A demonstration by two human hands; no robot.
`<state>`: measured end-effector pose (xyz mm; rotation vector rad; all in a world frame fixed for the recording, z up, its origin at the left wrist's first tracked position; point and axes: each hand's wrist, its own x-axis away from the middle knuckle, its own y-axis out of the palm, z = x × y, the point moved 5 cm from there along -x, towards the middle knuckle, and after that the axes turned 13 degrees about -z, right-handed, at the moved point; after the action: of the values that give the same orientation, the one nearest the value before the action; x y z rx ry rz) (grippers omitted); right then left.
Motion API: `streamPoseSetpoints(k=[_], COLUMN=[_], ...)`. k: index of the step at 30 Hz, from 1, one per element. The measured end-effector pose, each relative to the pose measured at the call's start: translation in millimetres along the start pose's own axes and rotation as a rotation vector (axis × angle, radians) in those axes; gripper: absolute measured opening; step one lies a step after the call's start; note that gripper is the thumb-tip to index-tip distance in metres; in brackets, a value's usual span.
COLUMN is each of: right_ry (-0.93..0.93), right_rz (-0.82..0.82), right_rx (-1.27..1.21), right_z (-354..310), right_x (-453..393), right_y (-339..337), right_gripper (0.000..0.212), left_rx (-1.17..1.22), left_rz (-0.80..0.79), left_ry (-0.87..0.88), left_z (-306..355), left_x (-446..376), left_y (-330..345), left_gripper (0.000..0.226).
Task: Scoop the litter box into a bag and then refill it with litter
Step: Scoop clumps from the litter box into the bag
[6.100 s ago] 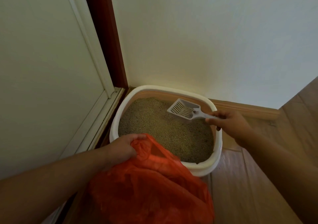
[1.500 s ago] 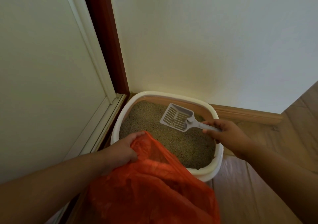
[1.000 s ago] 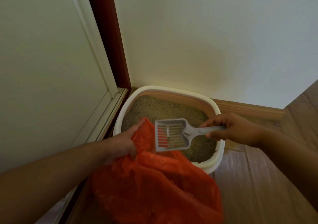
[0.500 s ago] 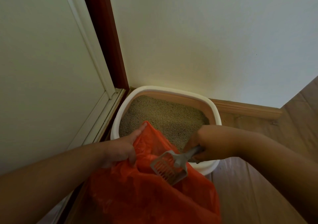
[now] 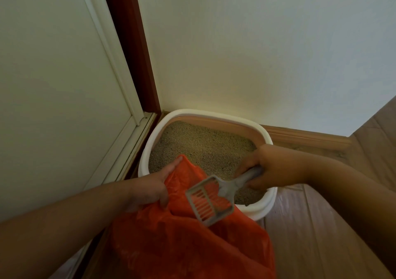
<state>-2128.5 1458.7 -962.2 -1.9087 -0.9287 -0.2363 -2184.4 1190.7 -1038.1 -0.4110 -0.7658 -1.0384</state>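
- The litter box (image 5: 150,148), low and centre in the frame, is a rounded white plastic tub with a thick rolled rim and a pinkish inner wall; it sits on the floor in the corner.
- Fine, grainy tan litter (image 5: 203,143) fills it; its near part is hidden by the bag and the hands.
- The orange bag (image 5: 188,242), thin crinkled plastic, spreads across the lower centre and is cut off by the bottom edge.
- The left hand (image 5: 150,190) pinches the bag's upper edge, thumb curled over the plastic, one finger stretched along the rim.
- The right hand (image 5: 265,167) is curled round the handle of a grey plastic scoop (image 5: 211,200); its slotted head tilts down over the bag's mouth, orange showing through the slots. The fingers are blurred.
- Wooden floor (image 5: 300,225) planks lie at the lower right.
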Motion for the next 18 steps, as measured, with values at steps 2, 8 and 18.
streamPoseSetpoints(k=[2, 8, 18], right_ry=[0.058, 0.116, 0.44], right_rz=[0.071, 0.386, 0.565], right_rx=[-0.189, -0.875, -0.896], right_z=[16, 71, 98], right_x=[10, 14, -4], right_y=[-7, 8, 50], right_gripper=[0.029, 0.02, 0.027], left_rx=[0.011, 0.009, 0.001], left_rz=[0.027, 0.131, 0.216], left_ry=[0.007, -0.019, 0.05], left_z=[-1, -5, 2], left_x=[-1, -7, -15], left_y=[-1, -6, 0], left_gripper=[0.126, 0.095, 0.065])
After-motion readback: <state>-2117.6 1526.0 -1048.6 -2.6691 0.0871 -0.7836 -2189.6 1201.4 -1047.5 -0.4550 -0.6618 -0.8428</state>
